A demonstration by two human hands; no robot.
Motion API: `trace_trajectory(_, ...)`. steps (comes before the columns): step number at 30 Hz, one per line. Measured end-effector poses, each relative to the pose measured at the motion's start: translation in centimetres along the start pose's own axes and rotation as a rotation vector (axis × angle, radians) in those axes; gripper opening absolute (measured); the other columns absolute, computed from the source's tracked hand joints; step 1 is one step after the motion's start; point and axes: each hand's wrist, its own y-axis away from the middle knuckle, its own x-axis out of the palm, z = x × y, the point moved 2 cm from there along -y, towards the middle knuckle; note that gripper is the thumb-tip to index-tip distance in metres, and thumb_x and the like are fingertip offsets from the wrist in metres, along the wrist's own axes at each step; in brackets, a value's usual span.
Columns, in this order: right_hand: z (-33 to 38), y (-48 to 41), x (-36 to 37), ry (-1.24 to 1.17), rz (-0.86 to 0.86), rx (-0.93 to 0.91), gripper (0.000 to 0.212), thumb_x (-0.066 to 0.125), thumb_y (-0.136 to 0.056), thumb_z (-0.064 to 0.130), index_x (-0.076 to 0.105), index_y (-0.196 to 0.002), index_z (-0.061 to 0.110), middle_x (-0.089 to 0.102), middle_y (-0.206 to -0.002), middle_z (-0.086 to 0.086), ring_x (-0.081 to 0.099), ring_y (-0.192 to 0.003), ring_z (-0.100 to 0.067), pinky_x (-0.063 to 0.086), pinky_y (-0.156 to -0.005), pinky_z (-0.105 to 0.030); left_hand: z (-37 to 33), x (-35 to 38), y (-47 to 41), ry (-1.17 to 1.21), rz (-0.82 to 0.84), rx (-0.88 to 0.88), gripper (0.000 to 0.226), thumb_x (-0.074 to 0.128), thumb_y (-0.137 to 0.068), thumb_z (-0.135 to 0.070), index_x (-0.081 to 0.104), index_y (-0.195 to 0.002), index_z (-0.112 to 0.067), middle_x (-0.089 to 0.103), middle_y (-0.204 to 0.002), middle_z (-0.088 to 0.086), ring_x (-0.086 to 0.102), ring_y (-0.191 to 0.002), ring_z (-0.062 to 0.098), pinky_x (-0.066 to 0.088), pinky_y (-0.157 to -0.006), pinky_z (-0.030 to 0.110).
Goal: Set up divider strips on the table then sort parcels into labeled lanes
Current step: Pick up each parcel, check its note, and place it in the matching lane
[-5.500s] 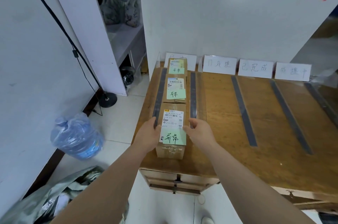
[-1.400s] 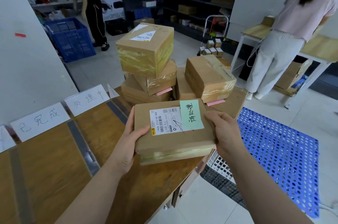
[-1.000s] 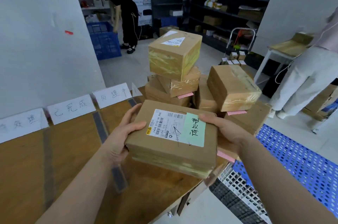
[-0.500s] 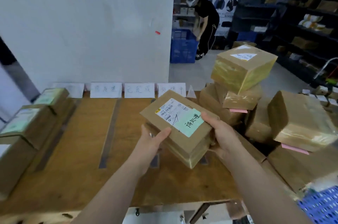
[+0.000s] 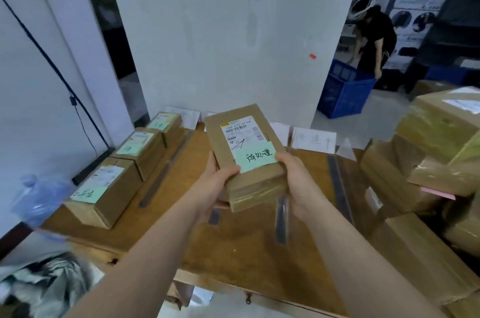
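Observation:
I hold a flat cardboard parcel [image 5: 244, 146] with a shipping label and a green note above the middle of the wooden table [image 5: 233, 245]. My left hand [image 5: 217, 182] grips its near left corner, thumb on top. My right hand [image 5: 296, 182] grips its near right side. Three parcels with green notes [image 5: 104, 188] lie in a row in the leftmost lane. Dark divider strips [image 5: 155, 182] run front to back across the table. White lane labels [image 5: 315, 140] stand along the far edge, some hidden behind the parcel.
A stack of taped cardboard parcels [image 5: 428, 167] crowds the table's right end. A blue water jug [image 5: 39, 195] and a crumpled bag [image 5: 44, 289] lie on the floor at left. A person in black [image 5: 374, 40] bends over a blue crate [image 5: 345, 92] behind the wall panel.
I lifted the green-noted parcel from the right-hand pile and carried it left over the table. It has turned so its long side points away from me, and my view swung left.

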Motion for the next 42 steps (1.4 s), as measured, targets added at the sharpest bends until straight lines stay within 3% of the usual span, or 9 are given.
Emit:
trace_trajectory(5, 0.8, -3.2, 7.5, 0.075, 0.014, -0.039, 0.04, 0.053, -0.084, 0.054, 0.051, -0.117, 0.032, 0.063, -0.111, 0.006, 0.058, -0.105, -0.018, 0.047, -0.095, -0.044, -2.5, -7.6, -3.5, -0.041, -0.046, 0.0, 0.046, 0.061, -0.086, -0.03, 0.043, -0.126, -0.044, 0.069, -0.112, -0.01, 0.07, -0.093, 0.019, 0.06, -0.066, 0.041)
trace_trajectory(10, 1.0, -7.1, 14.1, 0.124, -0.059, -0.04, 0.034, 0.051, -0.093, 0.048, 0.047, -0.118, 0.026, 0.057, -0.102, 0.011, 0.05, -0.087, -0.003, 0.034, -0.061, -0.025, -4.0, -14.2, -8.6, -0.107, -0.062, -0.017, 0.045, 0.058, -0.094, -0.02, 0.042, -0.135, -0.029, 0.066, -0.12, -0.005, 0.068, -0.1, 0.022, 0.06, -0.08, 0.046)
trace_trajectory(16, -1.0, -11.6, 19.0, 0.126, -0.154, 0.08, 0.039, 0.046, -0.094, 0.051, 0.047, -0.12, 0.022, 0.058, -0.108, 0.003, 0.054, -0.096, -0.014, 0.043, -0.078, -0.034, -4.0, -18.8, -14.8, -0.204, -0.003, -0.008, 0.046, 0.062, -0.094, -0.024, 0.045, -0.137, -0.027, 0.065, -0.12, -0.006, 0.069, -0.096, 0.018, 0.056, -0.064, 0.029)
trace_trajectory(19, -2.1, -14.1, 19.9, 0.154, -0.195, 0.128, 0.032, 0.047, -0.094, 0.048, 0.048, -0.113, 0.023, 0.059, -0.102, 0.006, 0.054, -0.09, -0.011, 0.042, -0.069, -0.03, -3.1, -19.8, -18.1, -0.237, 0.014, -0.035, 0.044, 0.063, -0.093, -0.026, 0.046, -0.134, -0.03, 0.063, -0.122, -0.005, 0.066, -0.1, 0.018, 0.056, -0.069, 0.032)
trace_trajectory(23, -3.4, -18.5, 20.0, 0.199, -0.229, 0.194, 0.038, 0.049, -0.092, 0.045, 0.057, -0.113, 0.015, 0.064, -0.109, -0.003, 0.06, -0.1, -0.022, 0.049, -0.093, -0.043, -1.4, -20.1, -22.5, -0.274, -0.006, -0.056, 0.048, 0.064, -0.093, -0.027, 0.045, -0.137, -0.026, 0.061, -0.125, -0.002, 0.063, -0.105, 0.02, 0.056, -0.085, 0.039)
trace_trajectory(25, -4.1, -20.6, 20.0, 0.203, -0.223, 0.222, 0.034, 0.05, -0.092, 0.041, 0.059, -0.111, 0.015, 0.065, -0.107, -0.002, 0.061, -0.099, -0.022, 0.051, -0.09, -0.042, -0.3, -20.2, -24.4, -0.308, -0.026, -0.09, 0.056, 0.064, -0.092, -0.027, 0.041, -0.143, -0.02, 0.059, -0.13, 0.001, 0.061, -0.109, 0.022, 0.053, -0.094, 0.045)
trace_trajectory(30, -5.8, -25.2, 19.6, 0.223, -0.182, 0.263, 0.015, 0.05, -0.095, 0.029, 0.058, -0.103, 0.018, 0.06, -0.091, 0.009, 0.056, -0.085, -0.009, 0.043, -0.06, -0.024, 2.1, -19.9, -28.7, -0.333, -0.064, -0.151, 0.059, 0.065, -0.093, -0.024, 0.037, -0.145, -0.014, 0.056, -0.136, 0.003, 0.059, -0.112, 0.02, 0.052, -0.096, 0.039)
trace_trajectory(37, -7.9, -29.8, 19.3, 0.225, -0.155, 0.299, 0.017, 0.051, -0.097, 0.024, 0.058, -0.11, 0.016, 0.063, -0.098, 0.004, 0.058, -0.083, -0.008, 0.045, -0.058, -0.022, 3.7, -19.4, -32.8, -0.479, -0.077, -0.131, 0.047, 0.062, -0.095, -0.015, 0.047, -0.139, -0.013, 0.059, -0.132, 0.005, 0.058, -0.115, 0.023, 0.05, -0.1, 0.043)
trace_trajectory(42, -9.2, -31.7, 19.2, 0.233, -0.139, 0.319, 0.028, 0.049, -0.098, 0.019, 0.057, -0.124, 0.013, 0.065, -0.119, -0.003, 0.061, -0.096, -0.015, 0.051, -0.069, -0.024, 4.6, -19.3, -34.6, -0.526, -0.072, -0.115, 0.046, 0.06, -0.095, -0.01, 0.048, -0.139, -0.015, 0.058, -0.134, 0.004, 0.056, -0.112, 0.019, 0.049, -0.092, 0.032)
